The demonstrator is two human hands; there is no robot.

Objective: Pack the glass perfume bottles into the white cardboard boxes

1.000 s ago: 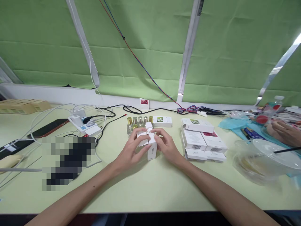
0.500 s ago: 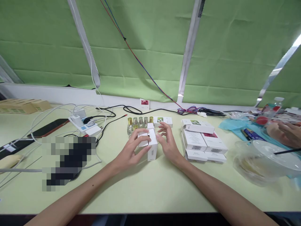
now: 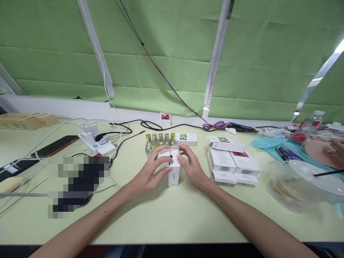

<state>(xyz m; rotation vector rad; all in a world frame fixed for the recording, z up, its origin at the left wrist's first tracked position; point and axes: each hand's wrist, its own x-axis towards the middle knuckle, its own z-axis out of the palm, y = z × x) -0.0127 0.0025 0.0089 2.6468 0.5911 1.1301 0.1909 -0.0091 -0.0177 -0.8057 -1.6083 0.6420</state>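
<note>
A small white carton (image 3: 173, 168) stands upright on the pale green table (image 3: 172, 215), held between both hands. My left hand (image 3: 150, 172) wraps its left side with fingers curled round it. My right hand (image 3: 191, 165) presses its top and right side, fingers closed on the lid. Just behind the carton stands a row of several small glass bottles with gold caps (image 3: 158, 140). A flat white box with a green picture (image 3: 186, 138) lies beside them.
A stack of white boxes (image 3: 232, 161) lies to the right. Cables and a white power strip (image 3: 96, 143) sit at the left, with a dark phone (image 3: 55, 146). A clear plastic bowl (image 3: 303, 182) and another person's hand (image 3: 335, 150) are at the far right.
My right hand, lifted off and spread half a second ago, has come back down onto the carton's top. The carton's top flap now lies flat. The other person's hand drew further right.
</note>
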